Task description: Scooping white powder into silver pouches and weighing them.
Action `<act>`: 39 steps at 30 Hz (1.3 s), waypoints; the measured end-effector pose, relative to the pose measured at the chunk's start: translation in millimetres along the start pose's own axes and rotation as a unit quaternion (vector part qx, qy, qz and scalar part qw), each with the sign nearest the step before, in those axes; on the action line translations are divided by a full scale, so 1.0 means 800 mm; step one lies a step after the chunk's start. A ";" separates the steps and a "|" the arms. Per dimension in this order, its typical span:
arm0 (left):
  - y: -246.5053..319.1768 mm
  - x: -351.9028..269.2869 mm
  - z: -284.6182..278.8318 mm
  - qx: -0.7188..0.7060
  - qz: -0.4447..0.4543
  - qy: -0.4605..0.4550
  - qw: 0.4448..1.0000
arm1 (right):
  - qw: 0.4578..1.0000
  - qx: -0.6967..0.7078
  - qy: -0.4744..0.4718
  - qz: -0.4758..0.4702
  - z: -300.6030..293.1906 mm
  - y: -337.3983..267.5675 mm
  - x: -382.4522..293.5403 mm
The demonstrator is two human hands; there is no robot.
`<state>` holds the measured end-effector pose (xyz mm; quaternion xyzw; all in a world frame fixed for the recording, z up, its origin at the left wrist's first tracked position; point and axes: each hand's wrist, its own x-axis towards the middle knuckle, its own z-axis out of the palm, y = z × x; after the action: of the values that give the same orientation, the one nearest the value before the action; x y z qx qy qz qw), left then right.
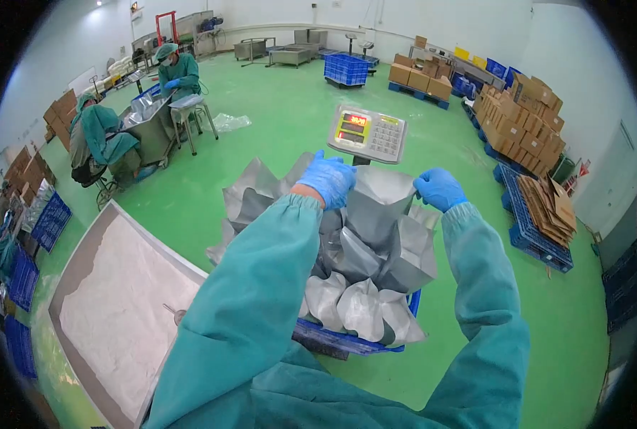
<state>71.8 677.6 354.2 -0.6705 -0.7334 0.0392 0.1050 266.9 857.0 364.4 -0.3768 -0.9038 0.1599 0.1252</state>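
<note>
Both my hands wear blue gloves and reach over a blue plastic crate (pixel 353 343) packed with open silver foil bags. Between them stands one wide-mouthed foil bag (pixel 374 214). My right hand (pixel 440 189) pinches its upper right corner. At its upper left edge is my left hand (pixel 326 179), closed on the bag's rim, with the fingertips partly hidden. Shorter, rumpled foil bags (pixel 361 311) fill the near side of the crate. Just beyond the hands, a digital scale display (pixel 368 133) shows lit red digits.
To my left, a metal bin (pixel 56 300) holds pale powder (pixel 131 311) and a metal utensil (pixel 176 315). Two people in green gowns (pixel 181 72) work at a metal trolley (pixel 155 134) further left. Flattened cartons (pixel 546 209) lie on blue pallets (pixel 538 252) at right, with stacked boxes (pixel 522 123) behind.
</note>
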 end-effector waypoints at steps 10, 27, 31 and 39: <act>0.081 -0.198 -0.047 -0.570 -0.040 0.348 0.744 | 0.832 0.487 0.145 -0.224 0.066 -0.171 -0.154; 0.345 -0.826 0.133 -0.067 -0.857 0.174 0.481 | 0.800 0.066 -0.237 -0.547 0.518 -0.469 -0.370; 0.405 -0.837 0.110 0.061 -0.872 -0.072 0.481 | 0.770 -0.025 -0.329 -0.547 0.552 -0.526 -0.366; 0.391 -0.847 0.112 -0.138 -0.903 -0.033 0.404 | 0.421 -0.283 -0.525 -0.683 0.776 -0.630 -0.390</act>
<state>411.5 44.0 135.9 0.3784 -0.9112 -0.1581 -0.0395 -58.1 176.2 -44.5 0.5073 -0.7492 -0.0762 -0.4189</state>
